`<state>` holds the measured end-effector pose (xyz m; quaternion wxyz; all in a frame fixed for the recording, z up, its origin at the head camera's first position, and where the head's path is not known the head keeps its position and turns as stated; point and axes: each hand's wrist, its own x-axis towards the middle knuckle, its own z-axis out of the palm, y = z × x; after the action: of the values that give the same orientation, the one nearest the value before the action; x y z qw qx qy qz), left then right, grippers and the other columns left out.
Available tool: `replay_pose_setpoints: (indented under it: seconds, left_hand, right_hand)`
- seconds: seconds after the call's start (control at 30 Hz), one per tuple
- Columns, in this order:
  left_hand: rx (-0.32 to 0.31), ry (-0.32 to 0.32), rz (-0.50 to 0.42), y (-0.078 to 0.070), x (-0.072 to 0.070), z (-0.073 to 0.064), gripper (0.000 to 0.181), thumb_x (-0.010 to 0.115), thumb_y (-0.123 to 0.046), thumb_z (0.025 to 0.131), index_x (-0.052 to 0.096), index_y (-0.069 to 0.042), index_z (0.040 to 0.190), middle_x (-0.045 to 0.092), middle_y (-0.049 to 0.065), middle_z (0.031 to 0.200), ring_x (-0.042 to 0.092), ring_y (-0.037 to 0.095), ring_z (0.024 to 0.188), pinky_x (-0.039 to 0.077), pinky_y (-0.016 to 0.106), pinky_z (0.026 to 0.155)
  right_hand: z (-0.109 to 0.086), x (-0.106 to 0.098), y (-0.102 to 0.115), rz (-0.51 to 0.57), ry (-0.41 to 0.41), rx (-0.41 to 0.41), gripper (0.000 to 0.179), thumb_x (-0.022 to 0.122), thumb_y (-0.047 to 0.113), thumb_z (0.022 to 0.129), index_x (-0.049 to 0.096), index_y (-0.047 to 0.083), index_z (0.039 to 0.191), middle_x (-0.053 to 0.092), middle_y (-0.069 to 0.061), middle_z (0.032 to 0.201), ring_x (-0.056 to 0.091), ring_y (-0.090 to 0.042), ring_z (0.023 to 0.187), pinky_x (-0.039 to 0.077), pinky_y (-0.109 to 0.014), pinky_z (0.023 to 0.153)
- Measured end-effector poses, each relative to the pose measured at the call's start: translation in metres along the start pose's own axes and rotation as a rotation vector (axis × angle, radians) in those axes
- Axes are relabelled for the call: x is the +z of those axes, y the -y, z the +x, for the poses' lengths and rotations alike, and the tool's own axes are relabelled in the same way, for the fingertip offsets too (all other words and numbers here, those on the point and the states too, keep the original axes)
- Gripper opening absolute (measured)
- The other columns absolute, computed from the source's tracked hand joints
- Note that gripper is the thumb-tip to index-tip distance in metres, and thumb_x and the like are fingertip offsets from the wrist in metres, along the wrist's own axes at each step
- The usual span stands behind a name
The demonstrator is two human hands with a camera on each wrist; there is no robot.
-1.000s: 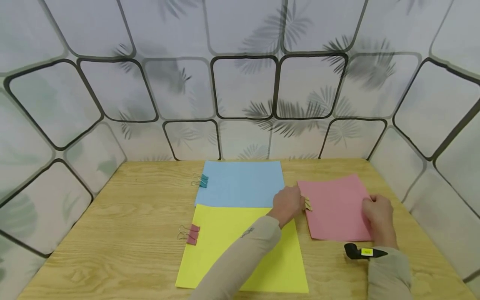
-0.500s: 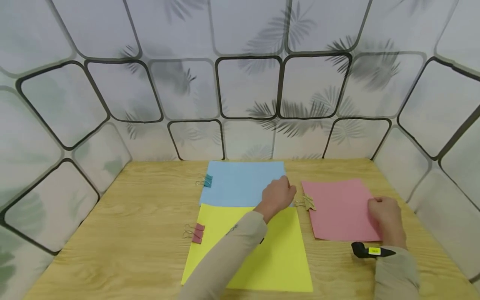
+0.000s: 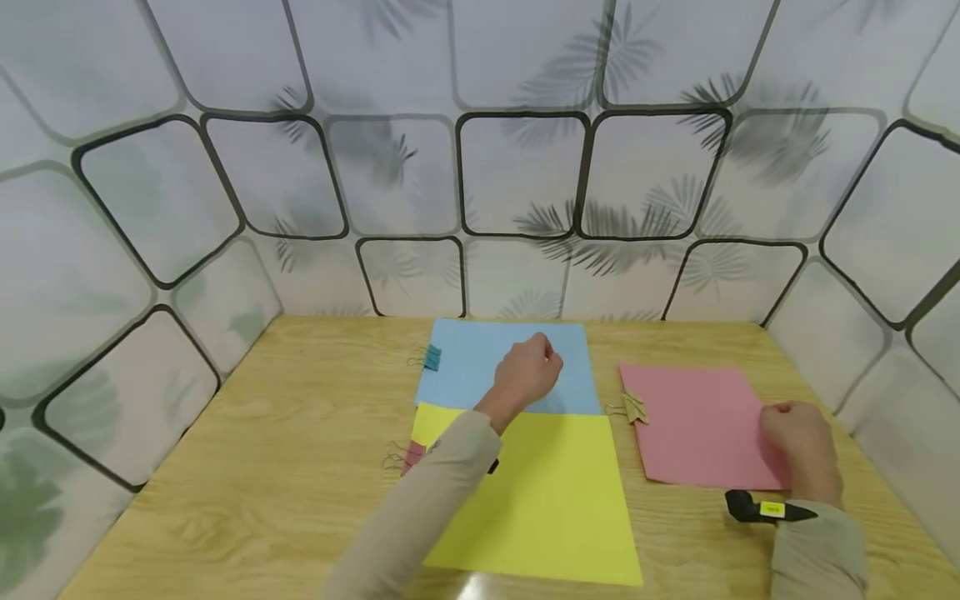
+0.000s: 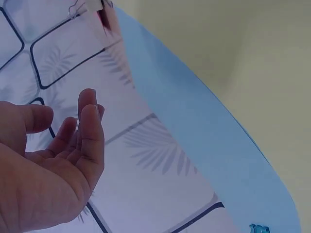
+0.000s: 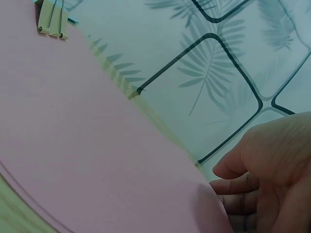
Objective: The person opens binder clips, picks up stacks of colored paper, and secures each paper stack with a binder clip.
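Observation:
My left hand (image 3: 529, 367) is over the blue paper (image 3: 465, 375); in the left wrist view its fingers are loosely curled around nothing. At the right edge of the pink paper (image 3: 697, 425) is my right hand (image 3: 804, 442). The right wrist view has its thumb apart from the sheet and its fingers bent loosely at the paper's edge. A yellow binder clip (image 3: 634, 408) grips the pink paper's left edge. Teal (image 3: 432, 357) and dark pink (image 3: 413, 455) binder clips sit on the left edges of the blue and yellow papers.
The yellow paper (image 3: 555, 508) lies in front of the blue one on the wooden table (image 3: 247, 475), partly covered by my left sleeve (image 3: 427, 500). A patterned curtain (image 3: 525, 183) rises behind the table and along both sides.
My left hand has let go of the yellow binder clip and moved left over the blue paper. The clip remains on the pink paper. My right hand stays by that paper's right edge.

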<state>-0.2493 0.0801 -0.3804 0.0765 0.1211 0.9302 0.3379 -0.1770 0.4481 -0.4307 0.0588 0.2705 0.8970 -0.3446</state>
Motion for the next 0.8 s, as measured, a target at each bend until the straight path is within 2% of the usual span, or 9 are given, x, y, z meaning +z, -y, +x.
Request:
replay_pose_setpoints:
  seconds: [0.1, 0.23, 0.47, 0.67, 0.8]
  left_hand:
    - [0.006, -0.012, -0.010, 0.007, -0.010, -0.002, 0.017, 0.043, -0.024, 0.102, 0.055, -0.012, 0.106, 0.056, 0.002, 0.073, 0.038, 0.014, 0.053, 0.033, 0.029, 0.051]
    - [0.016, -0.031, -0.037, 0.015, -0.025, -0.007, 0.020, 0.043, -0.026, 0.103, 0.055, -0.012, 0.111, 0.056, 0.003, 0.072, 0.037, 0.015, 0.050, 0.032, 0.029, 0.049]
    - [0.047, -0.101, -0.114, 0.031, -0.052, -0.020, 0.023, 0.043, -0.026, 0.103, 0.057, -0.011, 0.114, 0.064, 0.004, 0.089, 0.050, 0.019, 0.057, 0.038, 0.032, 0.052]
    - [0.040, -0.158, -0.156, 0.045, -0.065, -0.029, 0.023, 0.043, -0.025, 0.102, 0.058, -0.011, 0.112, 0.066, 0.005, 0.098, 0.059, 0.020, 0.072, 0.045, 0.033, 0.062]
    - [0.037, -0.170, -0.206, 0.056, -0.069, -0.036, 0.023, 0.044, -0.024, 0.102, 0.058, -0.010, 0.114, 0.066, 0.007, 0.102, 0.060, 0.019, 0.074, 0.046, 0.033, 0.063]
  right_hand:
    - [0.000, -0.001, -0.002, -0.027, -0.008, -0.015, 0.053, 0.035, 0.021, 0.093, 0.045, -0.016, 0.129, 0.041, -0.040, 0.133, 0.046, -0.051, 0.115, 0.043, -0.059, 0.089]
    - [-0.001, -0.001, -0.003, -0.040, -0.002, 0.016, 0.053, 0.036, 0.022, 0.093, 0.045, -0.014, 0.130, 0.042, -0.038, 0.133, 0.047, -0.050, 0.113, 0.044, -0.058, 0.085]
    - [-0.001, 0.001, -0.002, -0.044, 0.004, 0.057, 0.054, 0.035, 0.023, 0.095, 0.042, -0.014, 0.133, 0.039, -0.039, 0.137, 0.045, -0.051, 0.118, 0.042, -0.060, 0.089]
    - [0.001, 0.003, -0.002, -0.046, 0.017, 0.093, 0.056, 0.034, 0.026, 0.097, 0.040, -0.013, 0.137, 0.036, -0.038, 0.140, 0.043, -0.051, 0.121, 0.041, -0.062, 0.090]
    - [0.002, 0.005, -0.003, -0.041, 0.026, 0.109, 0.056, 0.035, 0.026, 0.097, 0.038, -0.012, 0.138, 0.036, -0.038, 0.140, 0.043, -0.051, 0.120, 0.041, -0.063, 0.090]
